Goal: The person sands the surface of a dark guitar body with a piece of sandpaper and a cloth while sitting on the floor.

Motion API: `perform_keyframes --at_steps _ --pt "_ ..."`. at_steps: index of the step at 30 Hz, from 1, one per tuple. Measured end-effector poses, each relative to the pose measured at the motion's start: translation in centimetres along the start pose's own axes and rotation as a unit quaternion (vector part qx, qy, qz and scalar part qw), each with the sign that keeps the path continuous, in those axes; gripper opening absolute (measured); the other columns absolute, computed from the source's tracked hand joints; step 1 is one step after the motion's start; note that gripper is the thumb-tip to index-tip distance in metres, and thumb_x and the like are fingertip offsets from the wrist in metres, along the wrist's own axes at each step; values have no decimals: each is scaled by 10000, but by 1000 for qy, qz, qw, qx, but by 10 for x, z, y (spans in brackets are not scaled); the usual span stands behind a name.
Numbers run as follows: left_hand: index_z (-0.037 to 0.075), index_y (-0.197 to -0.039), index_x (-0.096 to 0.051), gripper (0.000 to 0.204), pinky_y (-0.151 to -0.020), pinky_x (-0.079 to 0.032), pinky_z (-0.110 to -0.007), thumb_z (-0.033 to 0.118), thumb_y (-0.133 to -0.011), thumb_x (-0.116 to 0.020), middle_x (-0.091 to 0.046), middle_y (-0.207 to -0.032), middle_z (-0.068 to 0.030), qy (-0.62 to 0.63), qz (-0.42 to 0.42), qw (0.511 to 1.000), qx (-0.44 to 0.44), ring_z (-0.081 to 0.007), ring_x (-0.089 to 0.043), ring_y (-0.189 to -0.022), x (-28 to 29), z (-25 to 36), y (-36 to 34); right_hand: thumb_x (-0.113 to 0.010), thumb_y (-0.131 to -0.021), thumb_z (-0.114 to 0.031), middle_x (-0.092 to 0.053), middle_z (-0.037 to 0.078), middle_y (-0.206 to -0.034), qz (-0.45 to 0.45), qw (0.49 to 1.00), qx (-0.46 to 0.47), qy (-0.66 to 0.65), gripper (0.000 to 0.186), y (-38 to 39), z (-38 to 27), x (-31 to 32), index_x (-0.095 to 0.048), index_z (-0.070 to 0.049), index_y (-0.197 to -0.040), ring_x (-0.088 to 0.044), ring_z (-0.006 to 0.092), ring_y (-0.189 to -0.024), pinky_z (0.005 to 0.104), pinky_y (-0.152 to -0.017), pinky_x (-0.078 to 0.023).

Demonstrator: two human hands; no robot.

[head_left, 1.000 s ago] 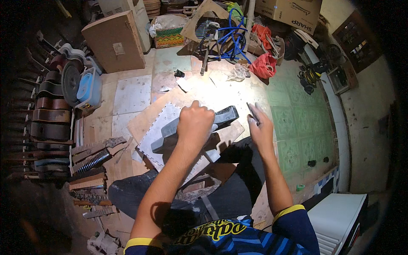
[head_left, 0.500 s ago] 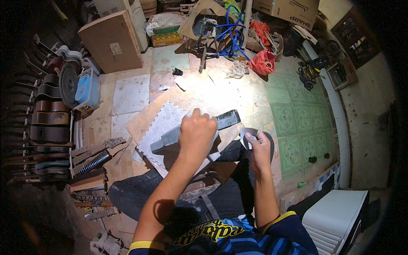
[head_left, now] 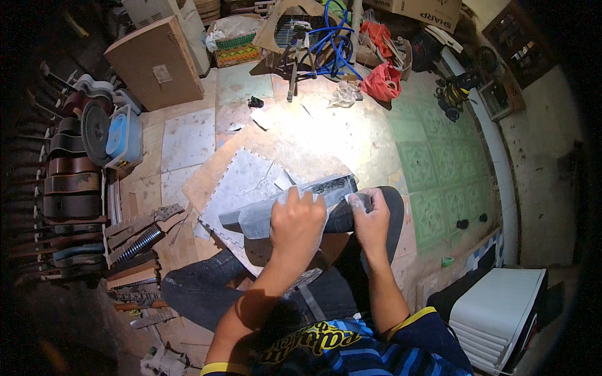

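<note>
My left hand point(head_left: 298, 229) is closed around the middle of a long, dusty grey block-like piece point(head_left: 254, 216), gripping it from above. The piece lies slanted over my lap, its right end higher and showing a dark, speckled face. At that end my right hand point(head_left: 371, 216) pinches a folded bit of grey sandpaper point(head_left: 351, 198) between thumb and fingers, close against the piece's edge. Most of the sandpaper is hidden by the fingers, and whether it touches the piece I cannot tell. Under the piece's left end is a pale jigsaw-edged foam mat point(head_left: 235, 172).
A brown board point(head_left: 276, 145) lies beneath the mat. To the left are saws and files point(head_left: 138, 241), a row of guitar bodies point(head_left: 74, 166) and a blue-lidded tub point(head_left: 122, 138). A blue hose point(head_left: 338, 47) and red bag point(head_left: 381, 81) sit far back; a white appliance point(head_left: 501, 307) stands right.
My right hand has brought the sandpaper left, to the piece's right end. The piece has tilted, showing more of its broad face, and my left hand has shifted slightly down and right.
</note>
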State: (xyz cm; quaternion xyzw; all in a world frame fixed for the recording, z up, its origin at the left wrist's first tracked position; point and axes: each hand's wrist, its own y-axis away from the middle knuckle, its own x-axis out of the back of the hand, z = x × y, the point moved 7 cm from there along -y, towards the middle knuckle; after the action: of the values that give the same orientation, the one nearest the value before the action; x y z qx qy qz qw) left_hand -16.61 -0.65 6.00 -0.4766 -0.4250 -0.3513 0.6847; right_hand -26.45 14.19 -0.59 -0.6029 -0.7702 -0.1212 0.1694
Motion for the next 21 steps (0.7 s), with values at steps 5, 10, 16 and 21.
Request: perform_keyframes --at_steps 5,10,16,21 --pt "113 -768 -704 35 -606 -493 -382 118 -743 -681 -673 -768 -35 3 1 1000 3 -239 -641 -840 1 4 3 -816 -840 -161 -707 128 -807 44 997 26 51 254 8 2 -9 -628 2 -891 -632 152 -715 322 -685 -514" --pt "122 -794 -719 61 -604 -487 -375 120 -743 -685 -674 -769 -36 0 -8 1000 7 -234 -640 -835 0 5 2 -822 -834 -150 -645 87 -724 49 996 81 -4 257 19 -3 -19 -609 -7 -815 -581 139 -681 336 -634 -495" --pt "119 -773 -699 37 -601 -484 -384 105 -746 -678 -669 -767 -32 8 5 1000 5 -236 -641 -835 0 3 0 -819 -848 -125 -649 73 -737 63 992 110 1 256 17 2 -16 -596 0 -835 -570 120 -683 314 -644 -496" --pt "120 -777 -696 36 -611 -490 -389 103 -752 -675 -669 -771 -31 6 -4 1000 8 -238 -645 -842 3 3 -2 -823 -844 -124 -609 59 -733 126 987 67 -68 262 4 13 -10 -591 -8 -814 -552 115 -690 300 -637 -485"
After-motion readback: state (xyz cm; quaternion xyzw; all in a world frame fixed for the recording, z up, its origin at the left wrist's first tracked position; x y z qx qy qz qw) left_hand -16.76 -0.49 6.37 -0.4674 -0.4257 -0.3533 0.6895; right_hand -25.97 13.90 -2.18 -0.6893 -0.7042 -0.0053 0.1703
